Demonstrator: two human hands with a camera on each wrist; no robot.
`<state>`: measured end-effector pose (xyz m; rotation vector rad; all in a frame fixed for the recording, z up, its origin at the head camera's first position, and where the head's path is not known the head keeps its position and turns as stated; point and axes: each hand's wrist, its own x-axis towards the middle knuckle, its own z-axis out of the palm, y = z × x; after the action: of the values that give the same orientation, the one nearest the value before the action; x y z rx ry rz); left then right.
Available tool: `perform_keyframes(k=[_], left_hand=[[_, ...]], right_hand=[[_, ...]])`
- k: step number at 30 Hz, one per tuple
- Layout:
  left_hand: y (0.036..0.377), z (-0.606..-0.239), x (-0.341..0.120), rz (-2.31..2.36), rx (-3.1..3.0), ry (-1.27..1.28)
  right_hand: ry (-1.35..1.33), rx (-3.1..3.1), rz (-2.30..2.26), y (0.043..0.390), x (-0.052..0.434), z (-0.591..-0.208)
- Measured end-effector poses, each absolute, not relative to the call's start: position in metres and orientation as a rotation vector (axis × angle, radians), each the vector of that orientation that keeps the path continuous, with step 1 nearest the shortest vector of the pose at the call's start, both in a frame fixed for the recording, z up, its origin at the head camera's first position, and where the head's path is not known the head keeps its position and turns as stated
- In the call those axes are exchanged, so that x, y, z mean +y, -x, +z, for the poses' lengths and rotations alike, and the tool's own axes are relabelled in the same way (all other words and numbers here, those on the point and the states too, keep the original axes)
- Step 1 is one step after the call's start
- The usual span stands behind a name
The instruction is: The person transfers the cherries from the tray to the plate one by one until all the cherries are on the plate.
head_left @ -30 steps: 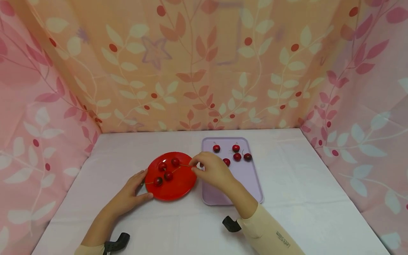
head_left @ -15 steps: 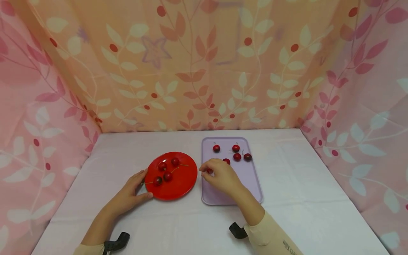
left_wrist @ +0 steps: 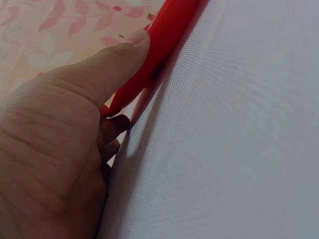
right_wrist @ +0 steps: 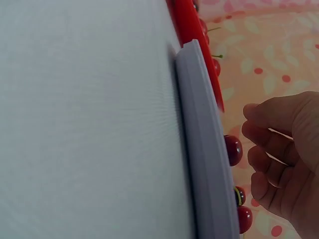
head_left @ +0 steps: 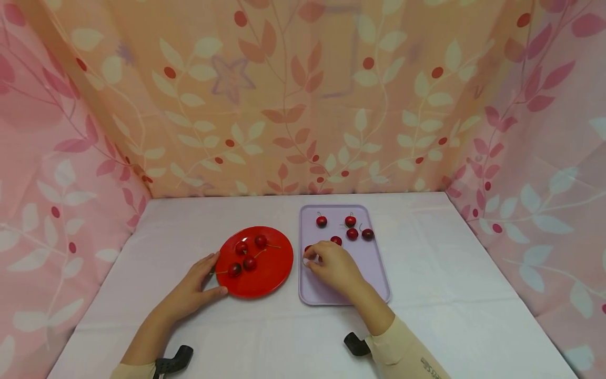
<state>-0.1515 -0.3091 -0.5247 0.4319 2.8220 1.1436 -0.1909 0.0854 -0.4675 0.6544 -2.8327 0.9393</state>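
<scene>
A red plate [head_left: 270, 271] carries several cherries [head_left: 249, 262]. My left hand [head_left: 215, 275] holds its left rim. In the left wrist view the thumb [left_wrist: 124, 55] lies along the plate's edge [left_wrist: 169, 30] and the fingers curl beneath it. To the right, a lilac tray [head_left: 369, 273] has several more cherries [head_left: 352, 233]. My right hand [head_left: 310, 259] hovers over the tray's left part, fingers loosely curled beside one cherry [head_left: 307, 248]. In the right wrist view that cherry [right_wrist: 233, 149] sits just left of the right hand [right_wrist: 249, 139], not between thumb and fingers.
Floral curtains [head_left: 303, 105] close in the back and both sides of the white-covered table [head_left: 450, 295]. Black wrist mounts [head_left: 175, 359] show at the near edge. The tray's raised rim [right_wrist: 199, 124] stands close to the plate's edge [right_wrist: 192, 30].
My right hand has let go of a cherry stem at the plate's right edge and moved right and nearer, onto the tray. The left hand and plate have stayed put.
</scene>
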Motion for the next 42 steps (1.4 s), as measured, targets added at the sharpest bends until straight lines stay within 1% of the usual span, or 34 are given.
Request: perform_keyframes(k=[19,30,42], left_hand=[[0.152,-0.523,-0.309,1.129,2.835,-0.449],[0.149,-0.522,-0.309,1.125,2.825,-0.432],[0.151,-0.521,-0.308,1.141,2.821,-0.450]], right_hand=[[-0.643,-2.836,0.864,0.194,0.079,-0.490],[-0.581,-2.823,0.774,0.194,0.073,-0.498],[-0.535,-2.802,0.878,0.195,0.075,-0.495]])
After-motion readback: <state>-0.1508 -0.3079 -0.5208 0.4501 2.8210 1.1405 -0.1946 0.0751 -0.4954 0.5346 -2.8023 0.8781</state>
